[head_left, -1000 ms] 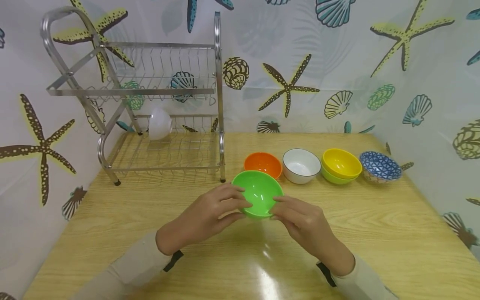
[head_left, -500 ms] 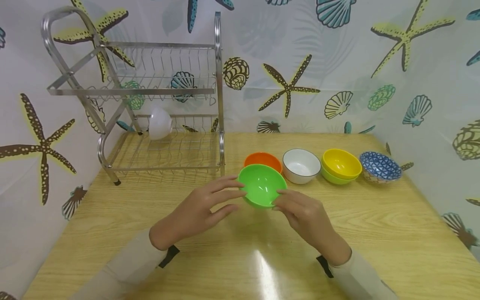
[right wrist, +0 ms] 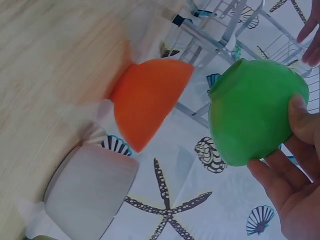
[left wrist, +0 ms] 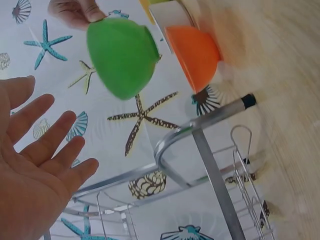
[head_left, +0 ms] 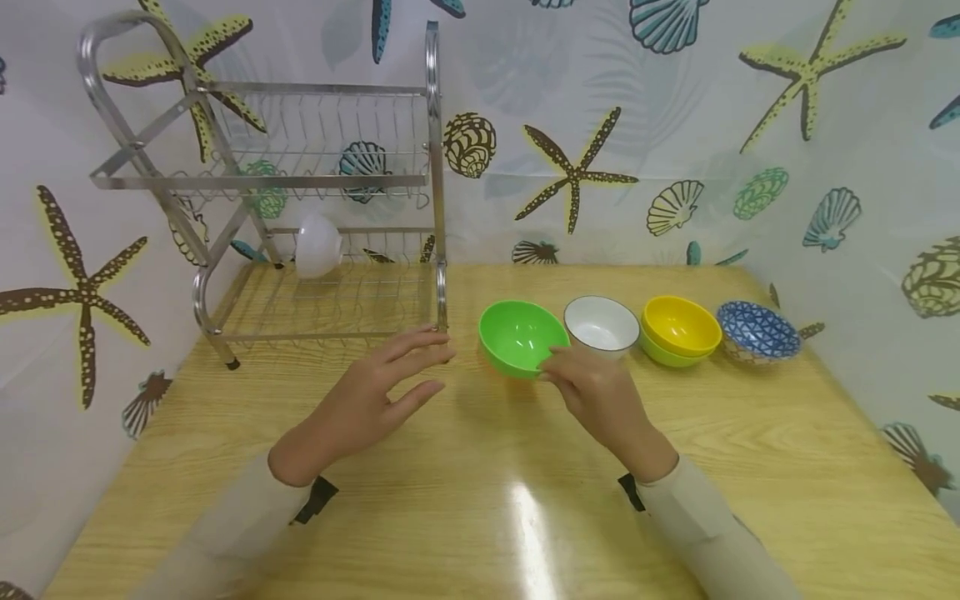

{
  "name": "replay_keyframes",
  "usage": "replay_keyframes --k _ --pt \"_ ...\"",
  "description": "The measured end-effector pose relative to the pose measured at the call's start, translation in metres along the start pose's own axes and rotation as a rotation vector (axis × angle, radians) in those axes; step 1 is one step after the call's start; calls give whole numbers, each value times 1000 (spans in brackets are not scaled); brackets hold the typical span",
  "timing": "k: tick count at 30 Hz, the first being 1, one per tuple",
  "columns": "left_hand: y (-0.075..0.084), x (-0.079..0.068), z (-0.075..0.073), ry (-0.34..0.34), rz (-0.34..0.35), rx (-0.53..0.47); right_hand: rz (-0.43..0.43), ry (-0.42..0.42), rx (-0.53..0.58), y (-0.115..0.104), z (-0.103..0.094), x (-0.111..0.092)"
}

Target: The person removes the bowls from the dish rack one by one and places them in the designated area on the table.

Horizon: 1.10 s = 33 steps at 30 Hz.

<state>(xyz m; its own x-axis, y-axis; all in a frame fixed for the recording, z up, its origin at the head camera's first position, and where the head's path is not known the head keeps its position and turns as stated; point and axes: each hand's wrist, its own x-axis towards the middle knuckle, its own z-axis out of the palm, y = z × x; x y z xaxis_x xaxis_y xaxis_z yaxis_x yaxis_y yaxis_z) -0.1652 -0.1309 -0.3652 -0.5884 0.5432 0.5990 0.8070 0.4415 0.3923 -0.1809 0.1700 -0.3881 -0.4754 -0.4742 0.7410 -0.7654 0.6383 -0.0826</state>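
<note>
My right hand (head_left: 600, 396) pinches the near right rim of a bright green bowl (head_left: 517, 337), thumb outside it. In the head view the green bowl covers the orange bowl (right wrist: 150, 97), which shows below it in both wrist views with a gap between them. My left hand (head_left: 375, 392) is off to the left of the green bowl, fingers spread and apart from it; its palm also shows in the left wrist view. Just right of the green bowl stands a white bowl with a dark rim (head_left: 603, 321), partly hidden by my right hand.
A two-tier metal dish rack (head_left: 330, 337) stands at the back left, with a white bowl (head_left: 317, 246) on its side on the lower tier. Farther right are a yellow bowl (head_left: 682, 323) nested in a lime-green bowl (head_left: 670, 358) and a blue patterned bowl (head_left: 757, 333). A patterned cloth hangs behind.
The left hand has let go of the green bowl and drawn back to the left. The right hand has carried the bowl away from me, over the orange bowl.
</note>
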Motion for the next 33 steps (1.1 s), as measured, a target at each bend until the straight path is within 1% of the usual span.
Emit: replay_keyframes --k 3,9,12,16,18,25,27,33 --pt "-3 -3 -8 5 -30 23 30 -23 -2 7 5 2" --pt "-10 -7 -20 5 -100 69 92 -79 -51 18 13 2" --pt "-14 -10 -23 23 -114 76 128 -108 -60 22 16 4" --pt "-18 -11 -27 45 -114 73 164 -148 -52 26 19 8" --pt "-20 -12 -28 44 -121 69 176 -172 -49 28 22 10" --pt "-27 -14 -37 17 -202 33 225 -264 -57 36 37 12" --pt "-28 -14 -39 18 -215 28 239 -287 -62 38 39 11" --pt "-31 -15 -42 35 -205 26 271 -340 -70 41 43 11"
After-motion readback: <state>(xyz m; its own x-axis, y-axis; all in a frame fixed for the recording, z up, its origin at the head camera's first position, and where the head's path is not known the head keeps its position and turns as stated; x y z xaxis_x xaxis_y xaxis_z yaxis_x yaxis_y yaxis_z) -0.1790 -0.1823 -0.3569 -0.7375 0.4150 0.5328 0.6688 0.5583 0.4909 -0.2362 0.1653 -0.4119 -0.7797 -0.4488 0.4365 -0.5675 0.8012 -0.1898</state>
